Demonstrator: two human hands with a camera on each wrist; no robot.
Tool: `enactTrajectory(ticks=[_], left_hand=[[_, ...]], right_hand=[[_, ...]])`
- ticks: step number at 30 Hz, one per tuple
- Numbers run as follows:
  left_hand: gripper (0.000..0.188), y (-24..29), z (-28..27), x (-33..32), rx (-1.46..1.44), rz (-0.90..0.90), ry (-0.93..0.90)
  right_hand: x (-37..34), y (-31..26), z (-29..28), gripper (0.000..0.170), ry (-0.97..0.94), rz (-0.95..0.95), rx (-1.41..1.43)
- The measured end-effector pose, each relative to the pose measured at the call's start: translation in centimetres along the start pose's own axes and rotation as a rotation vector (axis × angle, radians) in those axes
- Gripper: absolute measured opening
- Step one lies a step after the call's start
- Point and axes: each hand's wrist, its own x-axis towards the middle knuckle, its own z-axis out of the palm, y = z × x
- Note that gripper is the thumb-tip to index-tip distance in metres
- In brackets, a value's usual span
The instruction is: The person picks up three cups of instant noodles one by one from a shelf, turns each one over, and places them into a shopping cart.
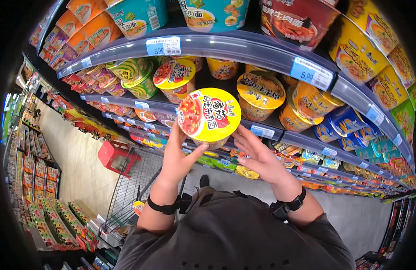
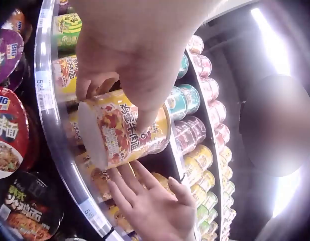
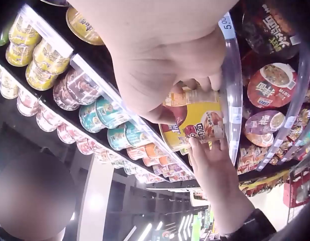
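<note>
Head view: the left hand [image 1: 177, 157] grips a yellow-lidded instant noodle cup [image 1: 210, 114]; the right hand [image 1: 264, 161], fingers loosely extended, is beside it.

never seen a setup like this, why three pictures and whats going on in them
There is no robot: two bare hands do the work, with black straps on the wrists. The wide picture comes from a head-worn camera looking down; the other two come from cameras on the left and right wrists. The left hand grips a yellow-lidded noodle cup; the right hand is open, its fingers at the cup's other side. More noodle cups stand on the store shelves in front.
</note>
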Motion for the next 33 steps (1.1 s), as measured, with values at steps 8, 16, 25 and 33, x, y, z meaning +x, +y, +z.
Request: enactTrajectory(ticks=[8,16,25,33], left_hand=[[0.094,-2.4,-0.8,6.9,-0.072,0.008,-0.075],[0.101,-4.6,-0.7,10.3,-0.037,0.036,-0.205],[0.103,-5.4,-1.0,10.9,0.086,0.075,-0.232],[0.095,-5.3,-0.8,11.7,0.176,0.080,-0.170]], right_hand=[[5.2,-0.5,-1.2,0.090,0.079,-0.049,0.050],[5.7,-0.6,-2.1,0.093,0.147,-0.019,-0.038],[6.2,-0.5,-1.8,0.093,0.158,-0.004,-0.119],[7.9,0.5,-1.5,0.095,0.191,-0.040,-0.111]])
